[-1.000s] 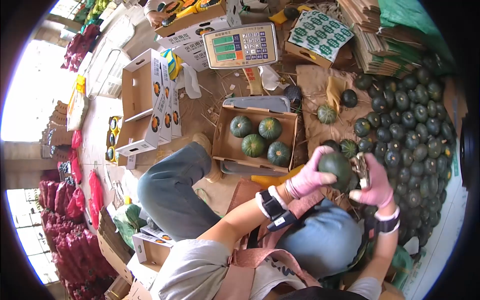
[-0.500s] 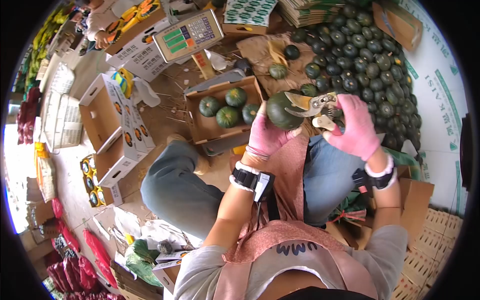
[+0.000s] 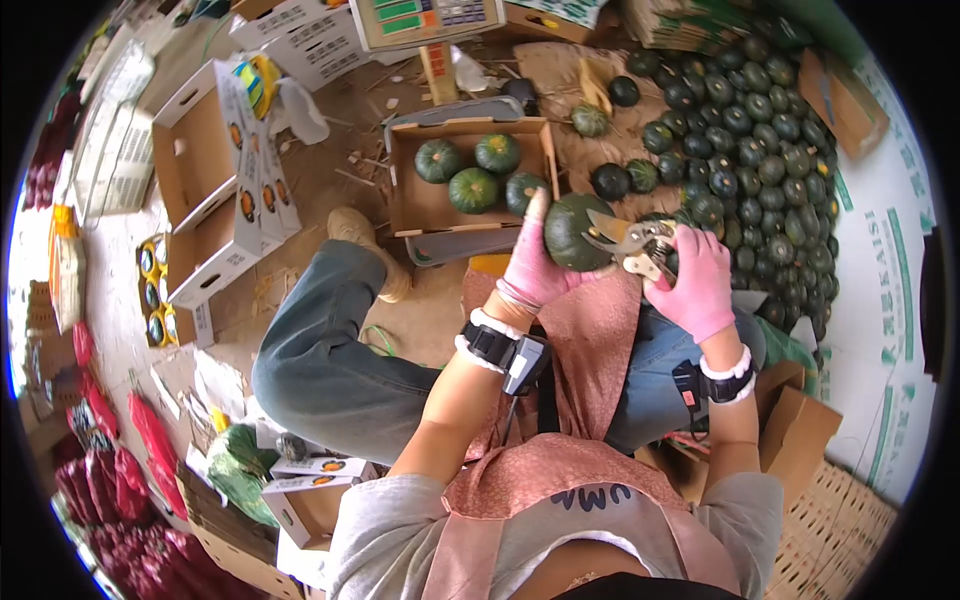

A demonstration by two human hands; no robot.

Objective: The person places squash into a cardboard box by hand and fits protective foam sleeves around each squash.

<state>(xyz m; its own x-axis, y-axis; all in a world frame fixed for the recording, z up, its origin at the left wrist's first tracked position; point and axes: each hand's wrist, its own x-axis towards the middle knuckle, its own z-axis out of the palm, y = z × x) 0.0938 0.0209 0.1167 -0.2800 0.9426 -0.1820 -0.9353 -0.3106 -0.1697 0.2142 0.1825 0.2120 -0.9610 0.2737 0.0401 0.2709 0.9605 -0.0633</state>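
A dark green pumpkin (image 3: 571, 232) rests in my left hand (image 3: 535, 262), which wears a pink glove, thumb along its upper left side and fingers beneath. My right hand (image 3: 697, 282), also in a pink glove, is closed around the handles of pruning shears (image 3: 636, 240). Their metal blades point left and lie against or just in front of the pumpkin's right side; exact contact cannot be told. The stem does not show clearly. Just left of my left hand, a cardboard box (image 3: 400, 205) on a grey crate holds several green pumpkins (image 3: 473, 190).
A big heap of dark pumpkins (image 3: 760, 150) lies at the right. A scale (image 3: 430, 22) stands behind the box. White cartons (image 3: 215, 255) are at the left, and a brown carton (image 3: 800, 420) stands by my right elbow. Loose pumpkins (image 3: 611, 181) sit beyond my hands.
The view has tilted and shifted, so the box and heap appear lower and the scale is cut off at the top. Both hands keep their holds on the pumpkin and shears.
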